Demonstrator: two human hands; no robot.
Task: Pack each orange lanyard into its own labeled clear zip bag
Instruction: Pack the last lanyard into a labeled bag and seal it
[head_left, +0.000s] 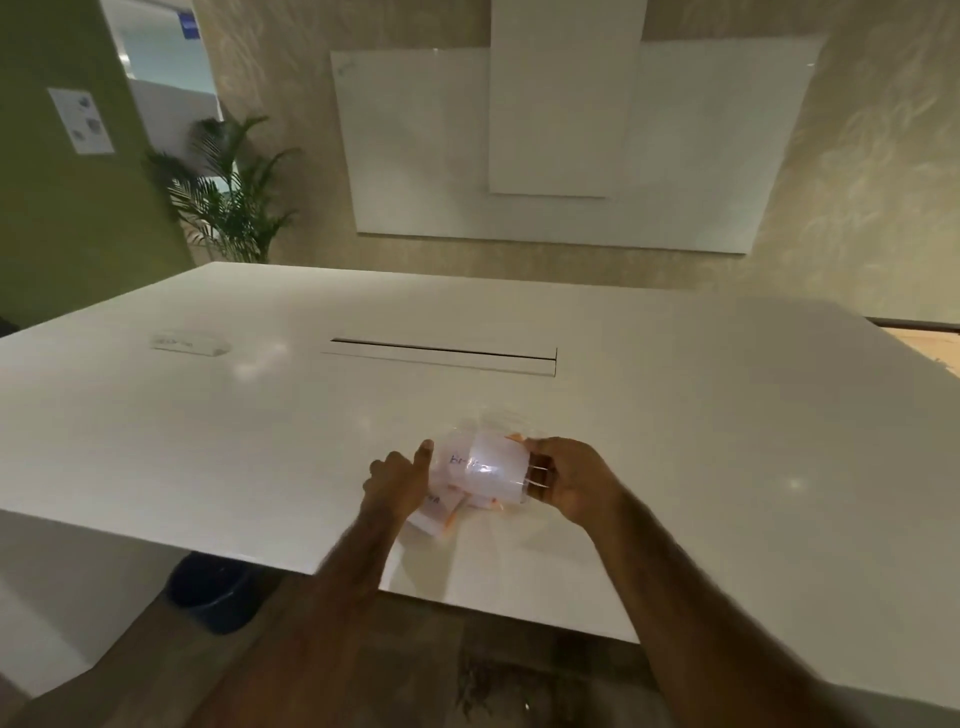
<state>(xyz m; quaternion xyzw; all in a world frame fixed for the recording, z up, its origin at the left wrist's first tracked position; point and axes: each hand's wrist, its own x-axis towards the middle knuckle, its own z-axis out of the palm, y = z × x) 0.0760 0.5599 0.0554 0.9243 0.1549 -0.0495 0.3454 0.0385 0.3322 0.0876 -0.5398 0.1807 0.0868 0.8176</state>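
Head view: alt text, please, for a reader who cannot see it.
The right hand grips a labelled clear zip bag, the left hand touches its other end, above a pile of bagged orange lanyards on a white table. A second bag lies far left.

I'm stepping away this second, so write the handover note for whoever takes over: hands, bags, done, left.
Hands: left hand sits at the left edge of the held zip bag, grip unclear; right hand grips its right end.
Things: it is held over a pile of bags showing orange, near the table front edge. A lone bag lies far left.
Done: the pile looks packed.
Left: check the held bag, contents too blurred to tell, then seal.
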